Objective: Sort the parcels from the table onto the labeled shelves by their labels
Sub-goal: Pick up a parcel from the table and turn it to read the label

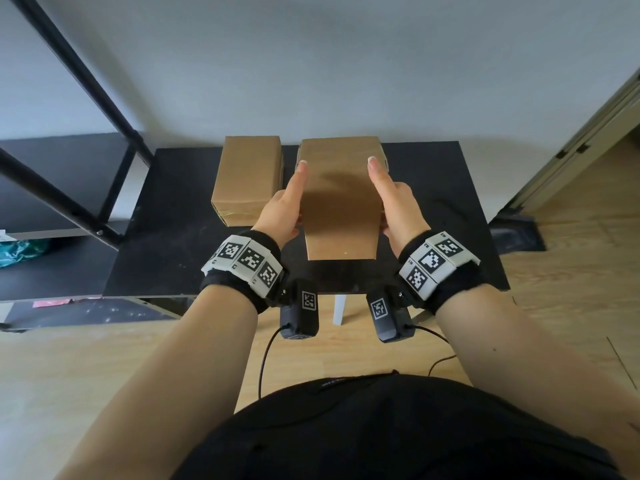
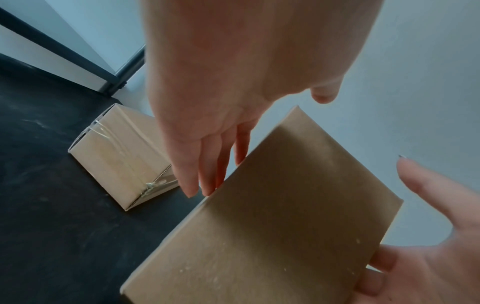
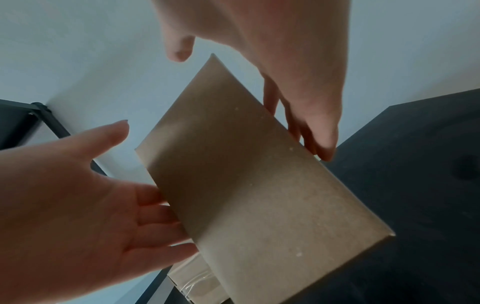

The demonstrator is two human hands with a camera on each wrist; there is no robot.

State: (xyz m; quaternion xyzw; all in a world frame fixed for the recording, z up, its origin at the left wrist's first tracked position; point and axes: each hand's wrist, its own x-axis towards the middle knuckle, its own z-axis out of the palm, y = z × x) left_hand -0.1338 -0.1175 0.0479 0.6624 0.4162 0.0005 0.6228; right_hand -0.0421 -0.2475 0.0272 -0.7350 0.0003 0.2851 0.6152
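A plain brown cardboard parcel [image 1: 339, 202] [image 2: 272, 226] [image 3: 259, 185] is held tilted above the black table [image 1: 173, 237]. My left hand [image 1: 287, 202] [image 2: 207, 82] grips its left side, thumb along the top edge, fingers down the side and under. On the opposite side my right hand [image 1: 394, 202] [image 3: 298, 61] holds it the same way. No label shows on the face in view. A second brown parcel [image 1: 247, 178] [image 2: 119, 160], taped at its end, lies on the table at the back left, apart from both hands.
A black metal shelf frame [image 1: 86, 98] with dark boards [image 1: 52, 157] stands to the left of the table; a teal bag [image 1: 17, 251] lies on a lower board. A white wall is right behind the table. A door frame [image 1: 588, 140] is at the right.
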